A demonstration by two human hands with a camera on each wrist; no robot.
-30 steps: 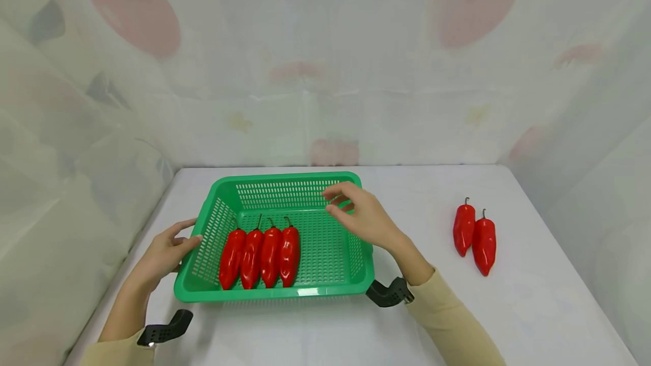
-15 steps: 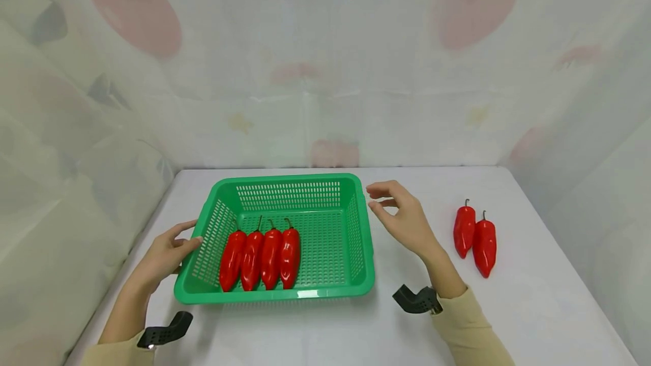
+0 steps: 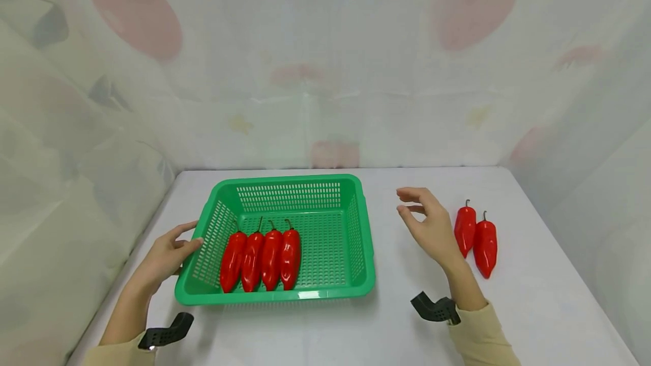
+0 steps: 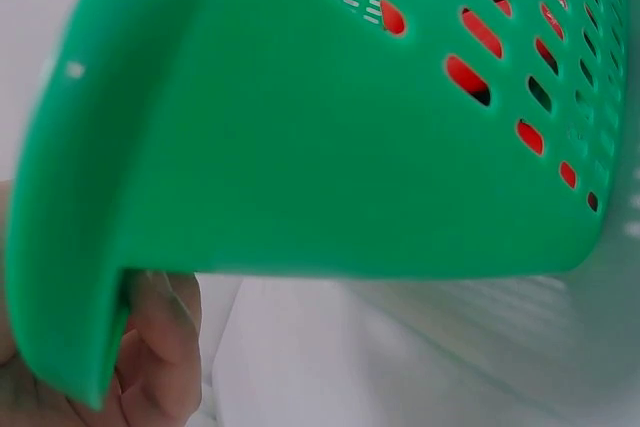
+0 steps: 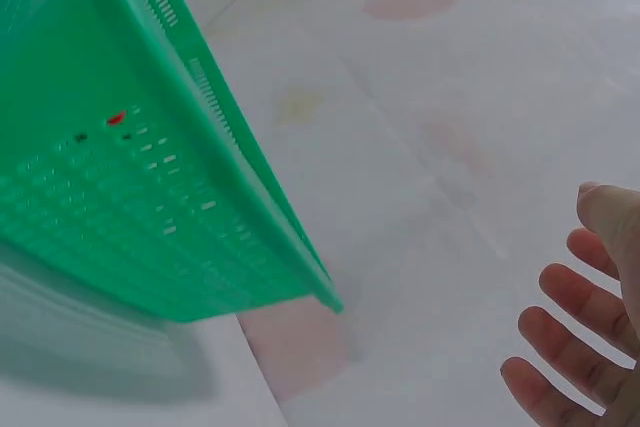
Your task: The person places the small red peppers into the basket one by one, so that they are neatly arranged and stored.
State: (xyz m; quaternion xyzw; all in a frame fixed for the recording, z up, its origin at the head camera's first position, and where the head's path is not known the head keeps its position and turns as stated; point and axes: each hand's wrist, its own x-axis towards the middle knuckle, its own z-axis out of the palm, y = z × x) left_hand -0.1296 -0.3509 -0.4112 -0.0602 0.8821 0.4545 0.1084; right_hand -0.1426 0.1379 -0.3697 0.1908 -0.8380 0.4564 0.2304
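Note:
A green plastic basket (image 3: 333, 242) with slotted walls stands on the table, left of centre. Inside it, several red peppers (image 3: 271, 258) lie side by side toward the left, stems pointing away. My left hand (image 3: 161, 253) grips the basket's left rim, thumb on top; the left wrist view shows its fingers (image 4: 165, 342) curled beneath the edge. In the air between the basket and two loose peppers, my right hand (image 3: 429, 225) holds nothing, its fingers and thumb spread and loosely bent. One loose pepper (image 3: 465, 227) touches the other pepper (image 3: 485, 246), and the right forearm passes close by them.
A white table (image 3: 539, 309) carries everything. Pale sheets with faded red prints hang behind the table, as a back curtain (image 3: 325, 72), and along both sides. A black wrist mount (image 3: 168, 330) sits on the left wrist, another wrist mount (image 3: 434, 308) on the right.
My right hand has moved right, from above the basket's right end to beyond it, nearer the two loose peppers. The left hand, basket and peppers stay in place.

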